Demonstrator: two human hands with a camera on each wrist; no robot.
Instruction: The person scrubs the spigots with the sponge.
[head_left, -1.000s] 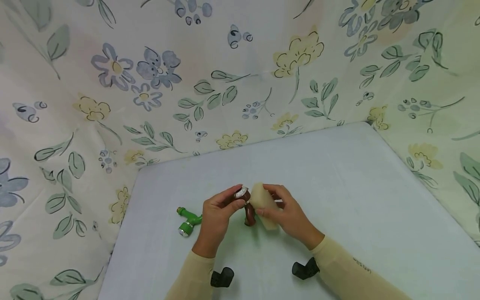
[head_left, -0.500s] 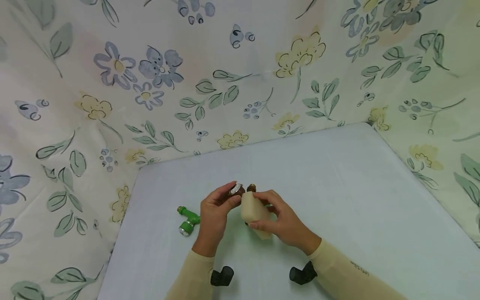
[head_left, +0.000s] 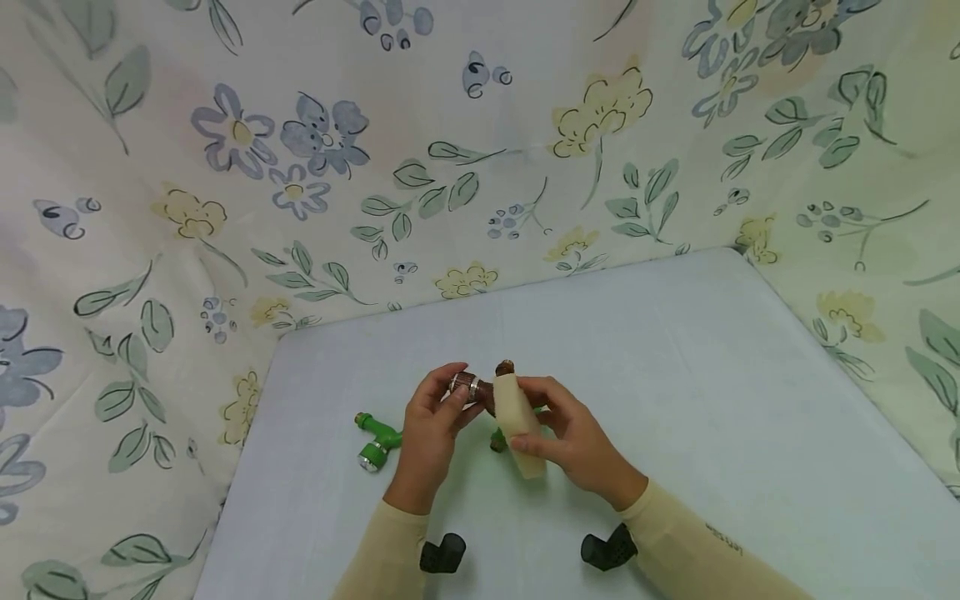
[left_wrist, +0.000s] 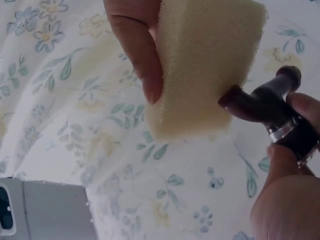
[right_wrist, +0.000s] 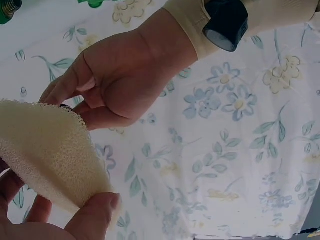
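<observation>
My left hand (head_left: 431, 429) holds a dark red-brown tap (head_left: 468, 387) by its silver-ringed knob end, between thumb and fingers. In the left wrist view, one branch of the tap (left_wrist: 267, 105) touches the face of a cream sponge (left_wrist: 210, 65). My right hand (head_left: 577, 433) grips that sponge (head_left: 517, 429), with the thumb on its near side. Seen from the head, the sponge hides the tap's middle; a brass-coloured end shows above it. In the right wrist view, the sponge (right_wrist: 50, 150) covers nearly all of the tap.
A green tap (head_left: 378, 442) lies on the white table (head_left: 675, 375), left of my left hand. Another green piece with a brass end (head_left: 498, 440) lies partly hidden behind the sponge. Black wrist cameras (head_left: 444, 553) sit on both sleeves. Flowered cloth (head_left: 465, 167) surrounds the table.
The tap has turned from its branch pointing downward to its knob pointing left. The sponge has moved from beside the tap to in front of it. Both hands keep their holds.
</observation>
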